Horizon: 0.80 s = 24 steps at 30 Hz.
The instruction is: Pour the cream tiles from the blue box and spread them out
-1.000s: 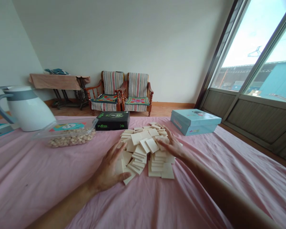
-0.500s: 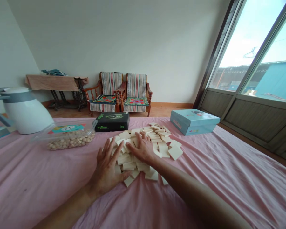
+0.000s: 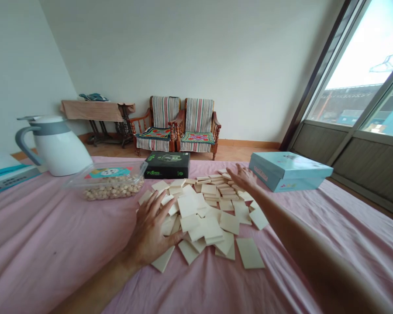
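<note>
A heap of pale, thin square wooden tiles lies spread over the pink cloth, some overlapping and some loose at the edges. My left hand rests at the heap's left side, fingers spread, thumb touching the near tiles. At the far right of the heap is my right hand, its fingers stretched out over the back tiles close to the light blue box. Neither hand grips a tile. The right forearm hides part of the heap's right edge.
A black box stands behind the heap. To the left are a clear plastic tub of nuts and a white-and-grey jug. A blue-and-white package lies at the far left. Two wooden armchairs stand by the wall.
My right hand has moved from the middle of the heap to its far right edge, uncovering the tiles there. My left hand stays at the left side. The view has turned slightly left.
</note>
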{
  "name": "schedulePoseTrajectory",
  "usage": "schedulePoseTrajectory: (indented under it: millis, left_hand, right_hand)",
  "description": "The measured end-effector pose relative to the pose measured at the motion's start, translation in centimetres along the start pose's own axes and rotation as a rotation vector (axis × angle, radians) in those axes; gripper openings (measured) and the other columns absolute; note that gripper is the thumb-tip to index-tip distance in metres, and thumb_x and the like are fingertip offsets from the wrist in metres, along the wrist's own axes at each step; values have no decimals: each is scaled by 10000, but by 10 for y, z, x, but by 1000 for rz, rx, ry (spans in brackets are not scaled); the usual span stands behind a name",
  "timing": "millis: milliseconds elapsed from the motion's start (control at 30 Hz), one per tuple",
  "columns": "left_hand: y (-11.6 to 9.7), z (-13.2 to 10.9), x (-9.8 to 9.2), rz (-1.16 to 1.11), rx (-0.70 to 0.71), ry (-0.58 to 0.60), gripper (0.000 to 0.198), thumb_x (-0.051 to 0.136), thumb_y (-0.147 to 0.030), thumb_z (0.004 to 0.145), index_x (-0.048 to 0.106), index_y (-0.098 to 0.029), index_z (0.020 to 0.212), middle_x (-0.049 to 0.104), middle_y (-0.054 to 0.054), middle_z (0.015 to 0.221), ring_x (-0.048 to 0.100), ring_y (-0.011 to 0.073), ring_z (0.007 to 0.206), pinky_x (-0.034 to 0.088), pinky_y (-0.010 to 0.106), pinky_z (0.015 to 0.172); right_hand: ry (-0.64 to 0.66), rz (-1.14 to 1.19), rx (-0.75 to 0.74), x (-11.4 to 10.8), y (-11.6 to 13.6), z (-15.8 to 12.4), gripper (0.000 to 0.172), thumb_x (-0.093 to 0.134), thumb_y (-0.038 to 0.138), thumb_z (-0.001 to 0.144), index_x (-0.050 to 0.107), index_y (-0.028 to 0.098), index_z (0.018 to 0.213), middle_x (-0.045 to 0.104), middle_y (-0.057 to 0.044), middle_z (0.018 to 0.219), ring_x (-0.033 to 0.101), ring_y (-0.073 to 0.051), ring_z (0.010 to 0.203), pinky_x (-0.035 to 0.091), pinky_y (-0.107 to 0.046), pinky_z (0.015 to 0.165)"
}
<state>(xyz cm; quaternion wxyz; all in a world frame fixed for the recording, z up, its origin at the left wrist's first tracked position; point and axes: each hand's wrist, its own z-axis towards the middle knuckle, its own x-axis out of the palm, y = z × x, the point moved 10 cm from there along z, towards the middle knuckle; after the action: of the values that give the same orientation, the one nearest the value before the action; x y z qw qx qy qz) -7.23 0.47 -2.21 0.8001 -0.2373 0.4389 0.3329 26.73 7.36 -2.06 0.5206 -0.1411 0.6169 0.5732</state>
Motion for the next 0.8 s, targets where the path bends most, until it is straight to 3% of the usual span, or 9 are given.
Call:
schedulePoseTrajectory:
  millis: [67, 167, 267, 367, 467, 533, 633, 700, 800]
  left_hand:
    - [1, 1, -2, -18, 7, -2, 885, 558, -694, 672, 381, -204, 1388, 288, 151, 1489, 245, 348, 1361, 277, 511, 1069]
    - [7, 2, -10, -59, -14, -38, 946, 570, -701, 660, 319, -194, 1417, 269, 146, 1499, 232, 345, 1368, 271, 515, 1081]
    - [23, 4, -18, -137, -91, -106, 772, 491, -633, 773, 367, -182, 1387, 324, 130, 1474, 270, 300, 1361, 278, 483, 1095]
    - [46, 4, -14, -200, -214, -142, 587, 353, -542, 878, 487, -144, 1289, 439, 135, 1393, 354, 260, 1319, 291, 451, 1098]
    - [62, 4, 0, -234, -296, -115, 599, 357, -554, 870, 511, -127, 1260, 485, 141, 1350, 399, 259, 1284, 303, 445, 1091]
    - [67, 3, 8, -279, -324, -86, 610, 362, -559, 866, 489, -131, 1282, 494, 134, 1344, 413, 248, 1272, 312, 434, 1088]
    - [70, 0, 13, -340, -358, -70, 628, 362, -567, 862, 474, -128, 1296, 500, 130, 1339, 420, 239, 1265, 306, 420, 1093]
    - [72, -2, 13, -366, -384, -79, 642, 359, -573, 858, 471, -121, 1299, 496, 133, 1344, 413, 244, 1270, 294, 420, 1099]
    - [76, -4, 12, -414, -428, -106, 646, 349, -572, 859, 463, -116, 1302, 496, 139, 1344, 417, 250, 1266, 292, 424, 1097]
  right_hand:
    - [71, -28, 9, 8, -11, 8, 719, 444, 616, 801, 464, 121, 1322, 490, -205, 1319, 412, -352, 1236, 285, -486, 999]
    - [175, -73, -27, 28, -6, 4, 644, 430, 615, 805, 538, 175, 1262, 552, -147, 1272, 472, -335, 1180, 334, -440, 965]
    - [211, -125, -74, 40, 13, -11, 694, 446, 668, 765, 538, 199, 1268, 548, -139, 1267, 451, -358, 1182, 335, -473, 951]
    - [219, -160, -128, 46, 38, -34, 715, 475, 692, 735, 540, 213, 1263, 508, -156, 1295, 430, -383, 1188, 330, -522, 937]
    - [252, -138, -239, 53, 73, -69, 685, 449, 704, 756, 526, 258, 1270, 522, -121, 1285, 434, -342, 1201, 326, -507, 959]
    - [262, -38, -410, 55, 104, -99, 667, 447, 664, 791, 506, 225, 1290, 468, -133, 1349, 393, -331, 1247, 313, -499, 986]
    - [248, 216, -659, 41, 136, -133, 587, 437, 583, 850, 489, 206, 1297, 500, -116, 1324, 453, -255, 1211, 364, -407, 982]
    - [137, 320, -692, 20, 126, -131, 494, 403, 532, 889, 530, 205, 1238, 561, -101, 1242, 520, -217, 1131, 404, -361, 944]
    - [-110, 217, -498, -13, 62, -93, 461, 373, 518, 899, 581, 182, 1136, 595, -120, 1171, 554, -233, 1069, 418, -367, 918]
